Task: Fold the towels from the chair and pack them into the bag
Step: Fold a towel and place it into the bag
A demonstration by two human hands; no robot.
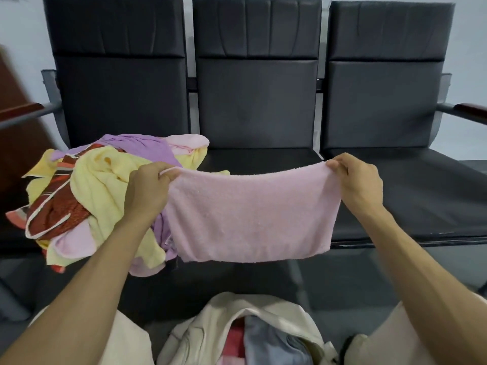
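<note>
Towel pile (pixel 100 185) on black chair (pixel 263 158)

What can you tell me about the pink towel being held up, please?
The pink towel is pale, fluffy terry cloth, spread as a wide rectangle with its top edge sagging slightly. The left hand pinches its upper left corner, the right hand its upper right. It hangs in front of the middle chair seat, above the open bag, its left edge in front of the towel pile.
</note>
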